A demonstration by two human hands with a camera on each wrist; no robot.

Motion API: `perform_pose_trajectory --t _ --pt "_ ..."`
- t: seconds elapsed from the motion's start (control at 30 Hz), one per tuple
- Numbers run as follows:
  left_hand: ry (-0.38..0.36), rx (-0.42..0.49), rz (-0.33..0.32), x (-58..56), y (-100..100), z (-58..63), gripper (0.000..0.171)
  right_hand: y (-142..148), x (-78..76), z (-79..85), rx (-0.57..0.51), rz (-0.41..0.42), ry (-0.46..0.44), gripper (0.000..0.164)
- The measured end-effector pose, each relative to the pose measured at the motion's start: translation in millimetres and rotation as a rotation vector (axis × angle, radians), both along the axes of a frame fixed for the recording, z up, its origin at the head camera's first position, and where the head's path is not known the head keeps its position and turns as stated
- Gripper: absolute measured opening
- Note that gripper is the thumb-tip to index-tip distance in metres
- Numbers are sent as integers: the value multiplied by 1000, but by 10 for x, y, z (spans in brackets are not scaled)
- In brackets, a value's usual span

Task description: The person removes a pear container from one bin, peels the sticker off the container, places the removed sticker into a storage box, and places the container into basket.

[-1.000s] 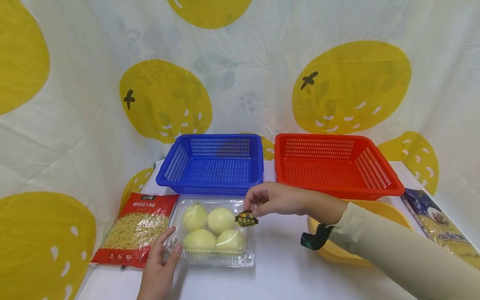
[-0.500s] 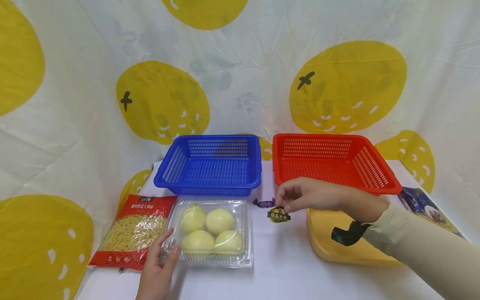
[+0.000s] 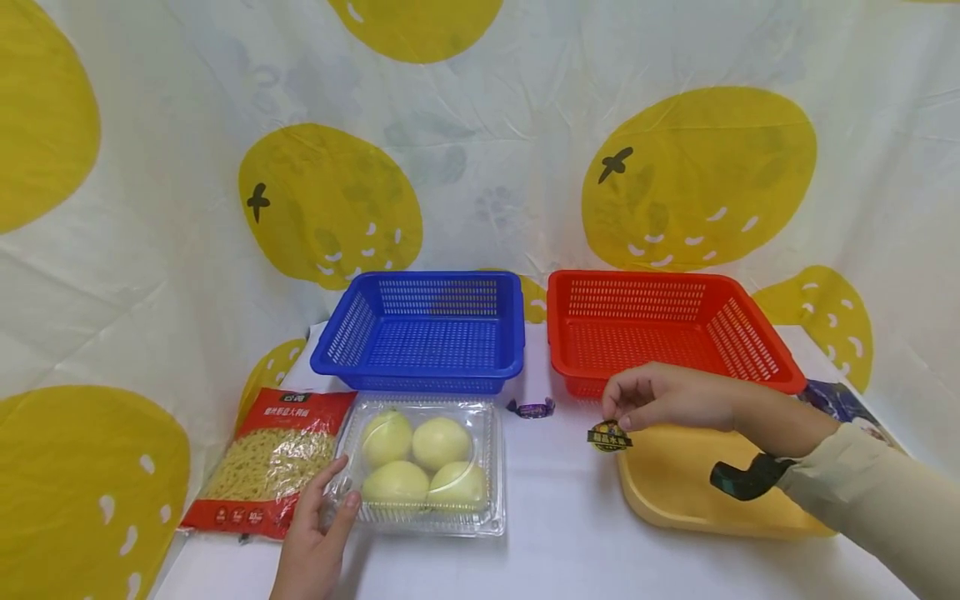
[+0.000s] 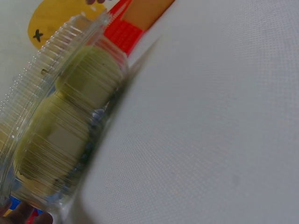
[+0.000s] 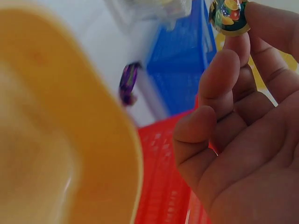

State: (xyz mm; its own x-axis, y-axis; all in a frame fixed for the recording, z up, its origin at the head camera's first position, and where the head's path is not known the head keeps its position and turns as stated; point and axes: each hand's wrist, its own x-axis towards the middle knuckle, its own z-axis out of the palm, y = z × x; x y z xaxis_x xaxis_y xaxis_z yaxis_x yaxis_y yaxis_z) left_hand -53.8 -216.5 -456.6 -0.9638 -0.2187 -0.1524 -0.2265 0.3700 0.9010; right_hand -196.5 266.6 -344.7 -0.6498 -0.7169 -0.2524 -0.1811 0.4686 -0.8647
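My right hand (image 3: 675, 402) pinches a small black-and-gold fruit sticker (image 3: 610, 436) between thumb and fingers, over the white table near the yellow tub's left edge. In the right wrist view the sticker (image 5: 229, 16) shows printed fruit, and the other fingers are bent but hold nothing. At the left, a clear plastic clamshell box (image 3: 495, 467) holds several round pale-yellow fruits (image 3: 441, 443) under its closed lid. My left hand (image 3: 315, 529) rests against the box's left side, thumb and fingers spread. Only its fingertips (image 4: 44, 217) show in the left wrist view.
Behind stand a blue basket (image 3: 431, 379) and a red basket (image 3: 675, 279). A red bag of pasta (image 3: 273, 462) lies left of the box. A purple-wrapped candy (image 3: 534, 410) lies mid-table. The yellow tub (image 3: 720, 512) and a dark blue packet (image 3: 836, 402) are at the right.
My right hand has moved right, away from the clamshell box, carrying the sticker to the yellow tub's edge. The purple candy has come into sight. My left hand stays put.
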Motion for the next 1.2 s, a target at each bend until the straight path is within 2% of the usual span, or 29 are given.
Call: perform_pose_trajectory --t 0.33,0.53,0.93,1.2 --pt "4 -5 -5 -4 -7 5 64 494 -11 -205 -28 3 -35 13" --pt "-5 -1 0 1 -12 7 64 700 -16 -326 27 -6 -103 14" --pt "11 -1 -12 8 -4 9 64 919 -2 -663 150 -42 -193 16" --pt "-2 -9 -11 -1 -12 15 65 967 8 -772 190 -36 -178 17"
